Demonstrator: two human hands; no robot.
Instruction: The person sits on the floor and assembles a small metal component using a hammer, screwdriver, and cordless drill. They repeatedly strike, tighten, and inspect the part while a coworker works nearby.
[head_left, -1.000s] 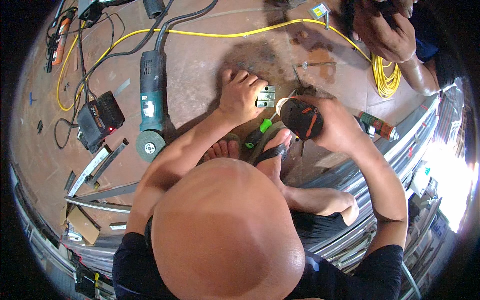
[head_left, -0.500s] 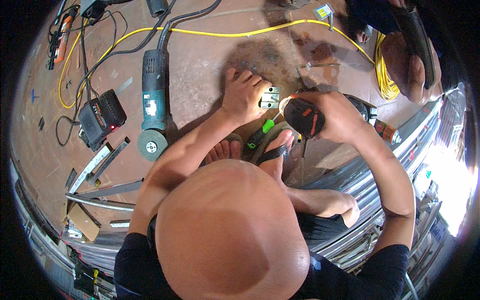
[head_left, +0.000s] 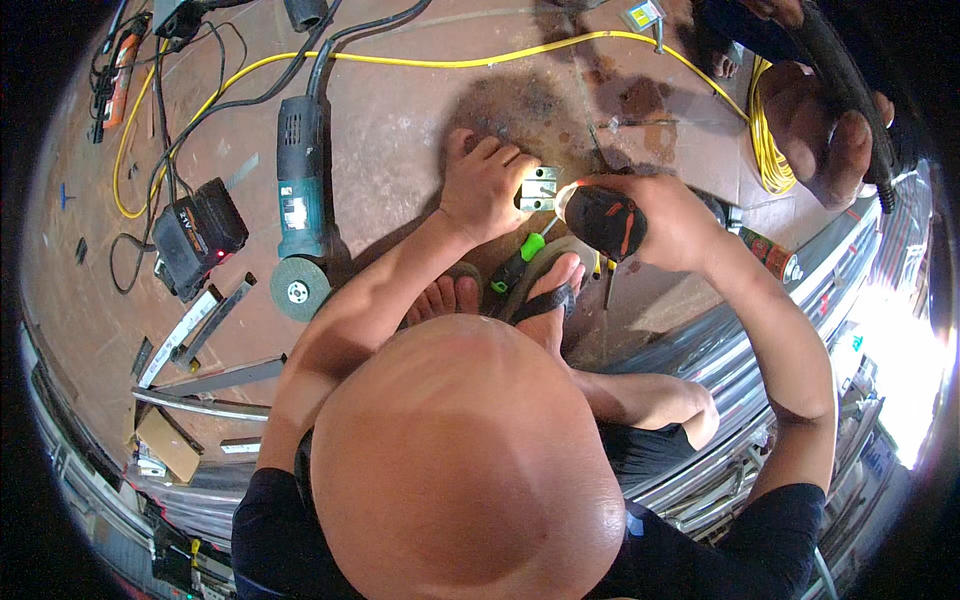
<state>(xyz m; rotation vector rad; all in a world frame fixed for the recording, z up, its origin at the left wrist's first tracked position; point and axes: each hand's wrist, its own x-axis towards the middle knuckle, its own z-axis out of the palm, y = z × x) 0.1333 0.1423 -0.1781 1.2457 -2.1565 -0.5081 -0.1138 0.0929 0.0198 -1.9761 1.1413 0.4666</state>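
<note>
My left hand [head_left: 487, 188] is closed, its fingertips gripping the left side of a small silvery metal block [head_left: 539, 174] with round holes in it. A black cordless drill [head_left: 603, 222] with orange marks is in my right hand [head_left: 672, 220], the fingers wrapped round its grip. The drill's front end points at the block, and its lamp glows there; a thin bit seems to meet the block's middle. Just below, near my foot, lies a green and black screwdriver [head_left: 520, 262]. The drill's body hides most of the right-hand fingers.
An angle grinder [head_left: 302, 200] lies to the left, beside a battery charger with a battery [head_left: 200, 238]. Metal strips [head_left: 200, 330] are at lower left. A yellow cable [head_left: 450, 64] crosses the far floor. A spray can [head_left: 770, 253] lies right; another person's hand [head_left: 835, 140] is at upper right.
The drill and my right hand have shifted slightly left and away from me, with the drill tilting a little. My left hand keeps its hold on the block. The other person's hose has moved slightly.
</note>
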